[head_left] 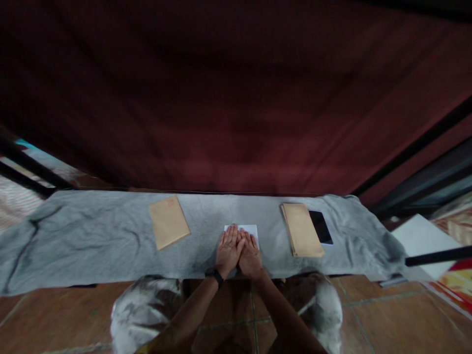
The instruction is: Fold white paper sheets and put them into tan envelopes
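Both of my hands lie flat, side by side and touching, on a white sheet of paper (pixel 251 228) at the middle of the cloth-covered surface. My left hand (pixel 228 250), with a dark band at the wrist, has its fingers stretched out over the paper's left part. Beside it my right hand (pixel 250 253) rests palm down, fingers straight, the thumbs meeting or overlapping. Most of the sheet is hidden under the hands; its top edge and right corner show. To the left is a single brown envelope (pixel 169 222), to the right a stack of brown envelopes (pixel 303 230).
A dark-screened phone or tablet (pixel 321 227) lies partly under the envelope stack. Grey cloth (pixel 103 231) with wrinkles covers the long narrow surface. Behind it hangs a dark red curtain (pixel 236 123). Black bars stand at both sides, and a white board (pixel 424 241) is at the far right.
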The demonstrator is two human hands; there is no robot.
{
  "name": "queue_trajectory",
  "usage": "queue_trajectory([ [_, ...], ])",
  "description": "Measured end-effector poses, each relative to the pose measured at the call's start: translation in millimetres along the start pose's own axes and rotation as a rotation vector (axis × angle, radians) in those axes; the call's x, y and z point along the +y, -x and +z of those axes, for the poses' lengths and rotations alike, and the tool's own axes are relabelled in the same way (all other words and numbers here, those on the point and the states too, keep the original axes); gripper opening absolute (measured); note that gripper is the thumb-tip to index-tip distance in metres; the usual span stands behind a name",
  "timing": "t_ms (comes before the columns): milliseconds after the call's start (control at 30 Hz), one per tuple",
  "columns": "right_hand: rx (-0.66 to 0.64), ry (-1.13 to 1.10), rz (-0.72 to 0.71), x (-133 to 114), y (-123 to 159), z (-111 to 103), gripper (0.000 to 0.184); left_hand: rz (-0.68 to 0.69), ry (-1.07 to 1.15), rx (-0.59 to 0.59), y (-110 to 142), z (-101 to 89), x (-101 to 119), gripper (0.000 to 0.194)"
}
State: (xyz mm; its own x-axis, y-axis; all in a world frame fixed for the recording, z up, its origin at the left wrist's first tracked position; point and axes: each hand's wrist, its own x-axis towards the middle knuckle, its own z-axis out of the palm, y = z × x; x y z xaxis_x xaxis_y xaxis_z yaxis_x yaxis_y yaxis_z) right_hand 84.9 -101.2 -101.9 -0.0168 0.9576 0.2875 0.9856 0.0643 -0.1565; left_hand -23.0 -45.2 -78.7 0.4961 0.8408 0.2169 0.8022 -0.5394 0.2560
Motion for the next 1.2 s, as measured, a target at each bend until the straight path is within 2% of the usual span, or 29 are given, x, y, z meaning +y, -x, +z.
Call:
queue_trajectory([
  [167, 0.07, 0.018, 0.088, 26, 8, -5, 0.054, -0.03, -0.067, 0.027, 9, -4.9, -13, 0.059],
  [333, 0.113, 0.055, 0.142, 54, 17, -14, 0.052, -0.058, -0.091, 0.011, 10, -10.0, -16, 0.057],
  [500, 0.124, 0.081, 0.147, 70, 25, -17, 0.051, -0.053, -0.111, -0.001, 10, -14.4, -19, 0.056],
  [667, 0.199, 0.098, 0.201, 62, 25, -18, 0.055, -0.017, -0.111, 0.009, 10, -14.9, -21, 0.058],
  [800, 0.15, 0.027, 0.018, 36, 24, -16, 0.053, 0.005, -0.113, 0.032, 11, -12.9, -23, 0.059],
  [867, 0.135, 0.005, -0.025, 28, 25, -14, 0.052, 0.021, -0.116, 0.034, 12, -12.5, -27, 0.06],
  [1067, 0.167, 0.037, 0.089, 35, 33, -12, 0.056, 0.019, -0.126, 0.02, 15, -19.0, -41, 0.057],
  [1200, 0.137, 0.049, 0.119, 40, 35, -15, 0.055, -0.02, -0.143, 0.004, 19, -23.5, -43, 0.054],
])
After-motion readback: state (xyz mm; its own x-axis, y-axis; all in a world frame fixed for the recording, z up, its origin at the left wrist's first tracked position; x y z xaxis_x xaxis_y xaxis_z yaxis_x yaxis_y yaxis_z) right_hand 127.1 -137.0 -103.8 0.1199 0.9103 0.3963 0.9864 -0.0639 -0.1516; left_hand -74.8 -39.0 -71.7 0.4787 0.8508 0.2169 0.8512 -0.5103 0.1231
